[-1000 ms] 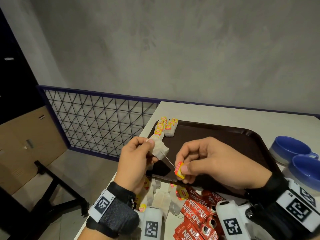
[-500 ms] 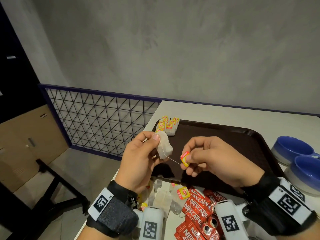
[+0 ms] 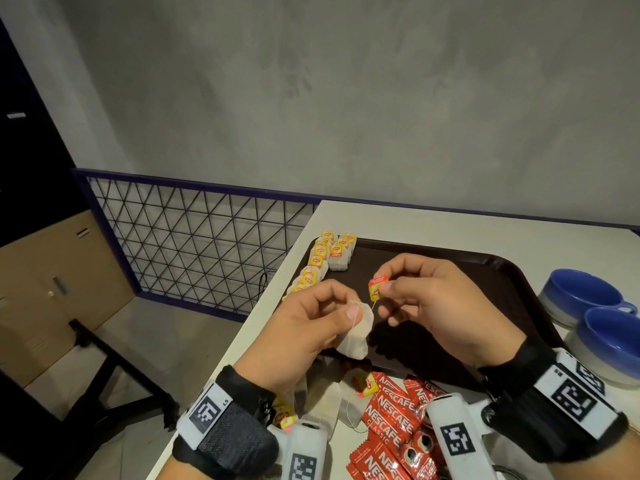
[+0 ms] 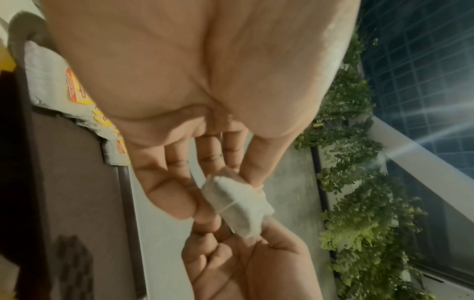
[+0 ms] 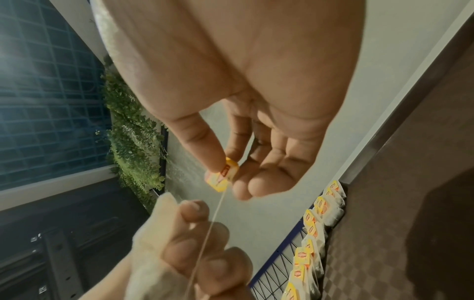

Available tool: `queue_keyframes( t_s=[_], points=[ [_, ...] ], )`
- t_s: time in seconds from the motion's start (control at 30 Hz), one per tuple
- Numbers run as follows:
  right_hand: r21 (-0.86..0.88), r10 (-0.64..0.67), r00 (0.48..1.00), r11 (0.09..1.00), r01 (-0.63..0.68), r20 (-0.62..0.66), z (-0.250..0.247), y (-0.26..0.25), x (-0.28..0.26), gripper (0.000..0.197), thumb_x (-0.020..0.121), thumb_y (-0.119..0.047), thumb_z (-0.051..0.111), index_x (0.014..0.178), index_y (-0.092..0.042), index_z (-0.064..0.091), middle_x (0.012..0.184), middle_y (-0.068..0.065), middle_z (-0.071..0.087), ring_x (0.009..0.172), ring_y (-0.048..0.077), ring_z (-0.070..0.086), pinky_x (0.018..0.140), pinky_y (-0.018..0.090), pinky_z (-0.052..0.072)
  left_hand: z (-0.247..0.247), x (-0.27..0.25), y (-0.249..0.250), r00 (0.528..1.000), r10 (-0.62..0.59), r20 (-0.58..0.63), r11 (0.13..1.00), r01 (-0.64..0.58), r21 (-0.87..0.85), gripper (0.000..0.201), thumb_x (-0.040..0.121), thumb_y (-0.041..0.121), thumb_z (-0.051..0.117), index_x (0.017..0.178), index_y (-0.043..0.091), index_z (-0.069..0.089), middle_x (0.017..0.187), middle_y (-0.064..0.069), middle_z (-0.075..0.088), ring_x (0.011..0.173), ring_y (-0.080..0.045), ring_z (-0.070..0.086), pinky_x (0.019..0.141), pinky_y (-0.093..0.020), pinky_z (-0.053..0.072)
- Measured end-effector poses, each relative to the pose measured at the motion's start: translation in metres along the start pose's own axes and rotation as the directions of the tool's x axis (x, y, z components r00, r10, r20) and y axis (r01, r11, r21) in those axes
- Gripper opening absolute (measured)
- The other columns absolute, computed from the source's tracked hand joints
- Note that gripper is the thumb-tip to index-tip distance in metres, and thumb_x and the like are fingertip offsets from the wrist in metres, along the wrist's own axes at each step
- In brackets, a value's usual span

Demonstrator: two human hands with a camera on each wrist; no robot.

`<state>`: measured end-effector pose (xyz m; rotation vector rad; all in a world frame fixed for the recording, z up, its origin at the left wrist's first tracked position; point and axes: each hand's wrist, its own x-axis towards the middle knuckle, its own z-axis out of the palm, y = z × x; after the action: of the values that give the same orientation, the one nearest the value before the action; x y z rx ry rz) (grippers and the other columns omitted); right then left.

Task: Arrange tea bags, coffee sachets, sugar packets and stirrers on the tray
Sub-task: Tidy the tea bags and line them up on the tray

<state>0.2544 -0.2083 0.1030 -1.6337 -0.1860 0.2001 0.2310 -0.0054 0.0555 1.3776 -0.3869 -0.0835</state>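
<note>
Left hand (image 3: pixel 304 337) pinching a white tea bag (image 3: pixel 356 336) above the tray's (image 3: pixel 485 271) near-left corner; right hand (image 3: pixel 429 306) pinching its yellow tag (image 3: pixel 374 289), the string (image 5: pixel 207 233) taut between them. Further tea bags (image 3: pixel 325 258) lined along the tray's left edge; red coffee sachets (image 3: pixel 394 420) on the table (image 3: pixel 450 226) at the tray's near edge

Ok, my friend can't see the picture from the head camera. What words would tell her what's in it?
Two hands hold one tea bag above a dark tray: the left hand grips the pouch, the right hand pinches its yellow tag. More tea bags line the tray's left edge.
</note>
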Motion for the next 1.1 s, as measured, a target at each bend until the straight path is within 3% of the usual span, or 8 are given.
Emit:
queue_keyframes(
  t_s=[0.1,0.27,0.37,0.43,0.63,0.87,0.97,1.1],
  points=[
    [0.026,-0.047,0.999,0.999,0.047,-0.009,-0.002,-0.001,-0.001,0.013,0.097,0.003,0.061,0.1,-0.001,0.072,0.082,0.012,0.07,0.07,0.025,0.064,0.06,0.031,0.051,0.001,-0.001,-0.005,1.0,-0.016,0.025,0.999,0.015,0.028,0.009,0.095,0.012,0.067,0.09,0.018,0.072,0.074,0.006,0.062,0.061,-0.003,0.052,0.058,-0.015,0.044],
    [-0.008,-0.127,0.986,0.992,0.128,0.107,-0.002,-0.002,-0.005,0.021,0.097,-0.001,0.064,0.095,-0.016,0.079,0.086,0.015,0.071,0.074,0.024,0.064,0.065,0.033,0.053,0.003,0.001,-0.009,0.999,-0.031,-0.006,0.997,0.031,0.072,0.009,0.098,0.01,0.067,0.091,0.016,0.071,0.075,0.002,0.062,0.062,-0.004,0.054,0.058,-0.016,0.045],
    [-0.045,-0.166,0.968,0.983,0.177,0.187,-0.001,-0.004,-0.007,0.014,0.096,-0.012,0.068,0.1,-0.018,0.08,0.091,0.016,0.072,0.077,0.021,0.063,0.066,0.03,0.052,0.003,0.002,-0.01,1.0,-0.01,-0.019,0.995,0.012,0.103,0.009,0.093,0.018,0.069,0.088,0.024,0.074,0.073,0.001,0.059,0.061,-0.006,0.051,0.058,-0.018,0.045],
    [-0.042,-0.189,0.959,0.978,0.202,0.212,-0.001,-0.003,-0.008,0.014,0.097,-0.013,0.07,0.106,-0.016,0.08,0.092,0.011,0.074,0.076,0.018,0.064,0.067,0.028,0.053,0.003,0.002,-0.01,1.0,0.005,-0.015,0.993,-0.003,0.119,0.017,0.096,0.01,0.069,0.088,0.024,0.075,0.071,0.003,0.06,0.06,-0.006,0.051,0.058,-0.018,0.045],
    [-0.025,-0.201,0.959,0.977,0.21,0.201,0.001,-0.003,-0.008,0.019,0.087,-0.015,0.076,0.106,-0.015,0.077,0.096,0.011,0.078,0.081,0.016,0.073,0.068,0.021,0.056,0.006,0.001,-0.007,1.0,0.017,0.015,0.996,-0.018,0.085,0.014,0.096,-0.004,0.063,0.109,-0.005,0.069,0.072,0.003,0.063,0.06,-0.003,0.057,0.058,-0.016,0.048],
    [-0.102,-0.226,0.952,0.963,0.251,0.207,-0.003,-0.006,-0.011,0.017,0.089,-0.019,0.071,0.104,-0.015,0.079,0.092,0.002,0.079,0.07,0.003,0.066,0.063,0.016,0.051,0.006,-0.002,-0.004,1.0,0.02,0.011,0.99,-0.022,0.142,0.01,0.095,0.0,0.067,0.094,0.007,0.074,0.074,-0.001,0.061,0.063,-0.005,0.055,0.059,-0.017,0.047],
    [-0.046,-0.208,0.936,0.972,0.23,0.283,-0.004,-0.006,-0.011,0.018,0.089,-0.015,0.07,0.103,-0.007,0.078,0.093,0.008,0.078,0.079,0.011,0.073,0.071,0.02,0.055,0.007,-0.001,-0.003,1.0,0.018,0.003,0.984,-0.018,0.18,0.013,0.096,0.001,0.067,0.092,0.011,0.074,0.077,-0.004,0.066,0.063,-0.007,0.055,0.058,-0.02,0.046],
    [-0.191,-0.231,0.911,0.932,0.308,0.341,-0.003,-0.003,-0.009,0.012,0.094,-0.014,0.071,0.102,-0.014,0.081,0.1,0.005,0.077,0.097,0.021,0.074,0.088,0.034,0.055,0.008,-0.001,-0.004,1.0,0.019,-0.005,0.985,-0.018,0.169,0.031,0.092,-0.001,0.07,0.078,0.026,0.074,0.067,0.005,0.063,0.058,-0.004,0.055,0.055,-0.016,0.044]
  ],
)
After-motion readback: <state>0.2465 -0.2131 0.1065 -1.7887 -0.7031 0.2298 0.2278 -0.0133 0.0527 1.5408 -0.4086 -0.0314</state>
